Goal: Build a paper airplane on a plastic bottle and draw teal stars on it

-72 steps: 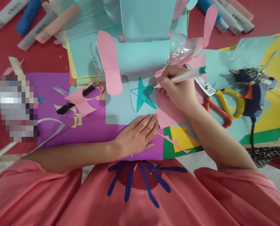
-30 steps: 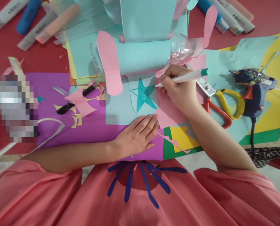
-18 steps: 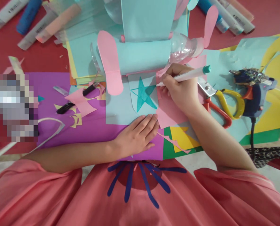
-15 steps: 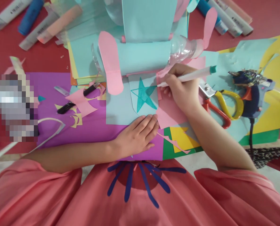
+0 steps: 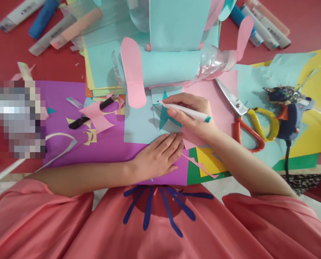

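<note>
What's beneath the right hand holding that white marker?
A teal star on pale-blue paper and a pink sheet emerge from beneath the right hand; the parts it covers are hidden.

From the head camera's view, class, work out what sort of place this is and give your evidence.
Probably a craft table, perhaps in a classroom or at home: scissors, what looks like a glue gun and a pink paper scrap lie around the drawn star.

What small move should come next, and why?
Probably the right hand should run the marker over the left point of the star: the tip is there, and that point looks mostly pale, while the lower one is teal. The left hand rests at the paper.
</note>
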The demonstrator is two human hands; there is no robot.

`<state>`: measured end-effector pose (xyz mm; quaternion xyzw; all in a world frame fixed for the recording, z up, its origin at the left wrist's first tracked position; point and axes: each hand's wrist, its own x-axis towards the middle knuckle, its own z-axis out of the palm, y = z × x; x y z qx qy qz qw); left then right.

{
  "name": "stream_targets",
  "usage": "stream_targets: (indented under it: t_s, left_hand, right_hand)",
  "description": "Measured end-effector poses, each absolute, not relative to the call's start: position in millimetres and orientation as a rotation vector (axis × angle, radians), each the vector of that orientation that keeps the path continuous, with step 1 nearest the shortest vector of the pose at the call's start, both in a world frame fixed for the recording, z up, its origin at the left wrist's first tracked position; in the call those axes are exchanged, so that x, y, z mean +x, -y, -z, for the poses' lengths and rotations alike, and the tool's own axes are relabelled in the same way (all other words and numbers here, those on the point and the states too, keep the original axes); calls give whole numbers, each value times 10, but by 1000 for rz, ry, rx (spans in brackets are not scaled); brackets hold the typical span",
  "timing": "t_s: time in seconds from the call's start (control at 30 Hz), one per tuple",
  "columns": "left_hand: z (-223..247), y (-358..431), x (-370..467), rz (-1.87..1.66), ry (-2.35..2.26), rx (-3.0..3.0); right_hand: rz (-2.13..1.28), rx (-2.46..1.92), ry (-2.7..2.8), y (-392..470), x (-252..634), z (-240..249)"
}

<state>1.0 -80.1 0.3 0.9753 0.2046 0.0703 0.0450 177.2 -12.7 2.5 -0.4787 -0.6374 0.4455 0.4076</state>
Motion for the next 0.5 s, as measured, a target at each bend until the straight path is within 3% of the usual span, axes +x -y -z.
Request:
stream_targets:
  t_s: [0.5]
  left_hand:
    - [35, 809, 11, -253, -629, 2981]
  right_hand:
    - [-1202, -1264, 1725, 139, 1789, 30]
